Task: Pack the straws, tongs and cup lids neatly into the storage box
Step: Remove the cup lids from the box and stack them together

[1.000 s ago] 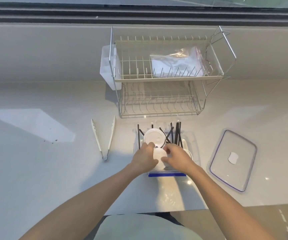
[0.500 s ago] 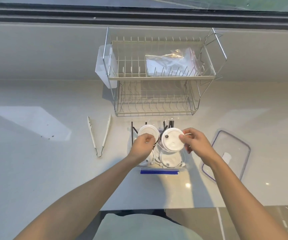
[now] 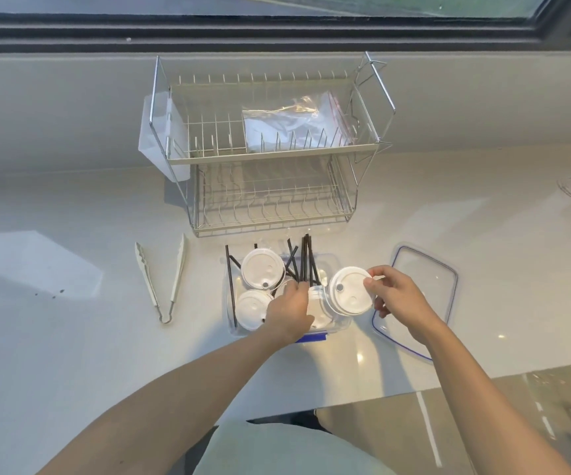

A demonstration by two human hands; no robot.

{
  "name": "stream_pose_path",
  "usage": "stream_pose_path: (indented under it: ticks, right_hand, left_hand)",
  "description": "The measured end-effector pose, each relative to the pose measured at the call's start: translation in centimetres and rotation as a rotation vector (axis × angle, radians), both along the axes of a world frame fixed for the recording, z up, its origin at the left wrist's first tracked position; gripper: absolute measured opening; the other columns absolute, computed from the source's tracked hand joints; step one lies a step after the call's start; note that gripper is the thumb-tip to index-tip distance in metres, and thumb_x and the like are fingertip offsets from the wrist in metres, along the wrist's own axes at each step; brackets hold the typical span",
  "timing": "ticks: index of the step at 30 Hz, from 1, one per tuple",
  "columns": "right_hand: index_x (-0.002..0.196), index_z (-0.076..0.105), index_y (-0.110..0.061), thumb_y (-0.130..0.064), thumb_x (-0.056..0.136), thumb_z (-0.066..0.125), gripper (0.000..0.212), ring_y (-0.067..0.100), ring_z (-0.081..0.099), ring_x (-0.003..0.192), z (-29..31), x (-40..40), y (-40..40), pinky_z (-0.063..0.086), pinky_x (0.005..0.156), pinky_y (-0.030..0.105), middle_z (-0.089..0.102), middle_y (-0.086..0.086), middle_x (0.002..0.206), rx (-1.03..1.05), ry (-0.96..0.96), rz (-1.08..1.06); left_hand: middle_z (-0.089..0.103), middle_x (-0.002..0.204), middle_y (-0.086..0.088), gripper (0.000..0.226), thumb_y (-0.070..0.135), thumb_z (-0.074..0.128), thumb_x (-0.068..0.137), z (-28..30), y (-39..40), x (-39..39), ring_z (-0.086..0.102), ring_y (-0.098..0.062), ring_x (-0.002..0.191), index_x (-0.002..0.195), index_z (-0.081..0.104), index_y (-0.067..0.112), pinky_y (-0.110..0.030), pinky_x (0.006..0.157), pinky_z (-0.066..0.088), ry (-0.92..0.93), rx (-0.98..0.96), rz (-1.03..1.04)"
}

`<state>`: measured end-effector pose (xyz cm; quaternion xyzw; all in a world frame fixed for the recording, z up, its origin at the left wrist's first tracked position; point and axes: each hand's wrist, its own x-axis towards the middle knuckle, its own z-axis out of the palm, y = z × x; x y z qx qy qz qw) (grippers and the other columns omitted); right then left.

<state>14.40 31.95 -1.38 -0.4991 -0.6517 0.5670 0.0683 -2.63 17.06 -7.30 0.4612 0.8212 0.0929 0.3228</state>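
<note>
A clear storage box [image 3: 332, 265] with a blue front clip stands on the white counter, holding black straws [image 3: 306, 258] that stick out past its far wall and several white cup lids [image 3: 262, 269]. My right hand [image 3: 394, 298] pinches one white lid [image 3: 351, 291] by its rim, tilted above the box's right side. Reaching into the box's middle, my left hand [image 3: 289, 311] has its fingers down among the lids; what they hold is hidden. White tongs [image 3: 162, 279] lie on the counter left of the box.
The box's clear blue-rimmed cover [image 3: 418, 296] lies on the counter to the right. A two-tier wire dish rack [image 3: 267, 156] with a plastic bag [image 3: 294, 123] on its top shelf stands just behind the box. The counter's front edge runs below my arms.
My right hand has carried its lid from the box's middle rear to the right side. My left hand has let go of the rear-left lid and gone down into the box's middle.
</note>
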Motion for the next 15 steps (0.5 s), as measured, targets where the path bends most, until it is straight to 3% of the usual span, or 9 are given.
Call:
stream_pose_path:
  ticks: [3,8,11,13,15]
  right_hand:
    - [0.102,0.07,-0.019,-0.021,0.1,0.064,0.006,0.015,0.055,0.055,0.0,0.4,-0.1,0.047,0.051,0.028,0.061,0.003,0.069,-0.004,-0.003,0.009]
    - [0.1,0.072,-0.024,-0.019,0.1,0.065,0.008,0.017,0.054,0.058,0.3,-0.5,-0.1,0.045,0.053,0.029,0.061,0.002,0.071,-0.033,0.025,0.053]
    - [0.104,0.073,-0.022,-0.019,0.099,0.066,0.009,0.018,0.053,0.063,0.8,-1.7,-0.1,0.044,0.058,0.03,0.063,0.003,0.076,-0.046,0.041,0.127]
    - [0.107,0.075,-0.023,-0.021,0.099,0.067,0.012,0.013,0.054,0.066,1.4,-2.7,-0.2,0.046,0.062,0.024,0.066,0.002,0.08,-0.041,0.032,0.223]
    - [0.107,0.076,-0.023,-0.021,0.098,0.068,0.012,0.012,0.06,0.074,2.0,-3.8,-0.6,0.049,0.071,0.021,0.073,0.008,0.089,-0.024,0.021,0.344]
  left_hand:
    - [0.061,0.12,-0.007,0.04,0.028,0.068,0.087,-0.1,0.4,-0.3,0.063,-0.03,0.107,0.121,0.056,0.013,-0.04,0.086,0.05,-0.06,0.079,0.098]
    - [0.074,0.083,-0.002,0.017,0.029,0.07,0.08,0.7,0.2,-1.8,0.067,-0.018,0.077,0.089,0.073,0.015,-0.033,0.062,0.049,-0.19,0.165,0.152]
    - [0.066,0.061,0.006,0.014,0.026,0.073,0.078,1.3,0.0,-2.9,0.057,-0.005,0.052,0.066,0.073,0.02,-0.026,0.05,0.045,-0.489,0.225,0.339]
    - [0.06,0.062,0.005,0.016,0.022,0.075,0.077,2.1,-0.2,-3.7,0.053,-0.009,0.059,0.062,0.071,0.021,-0.025,0.058,0.042,-0.722,0.23,0.499]
    - [0.065,0.08,-0.008,0.008,0.019,0.072,0.077,2.9,-0.6,-4.5,0.061,-0.02,0.074,0.081,0.074,0.013,-0.035,0.069,0.049,-0.971,0.209,0.616]
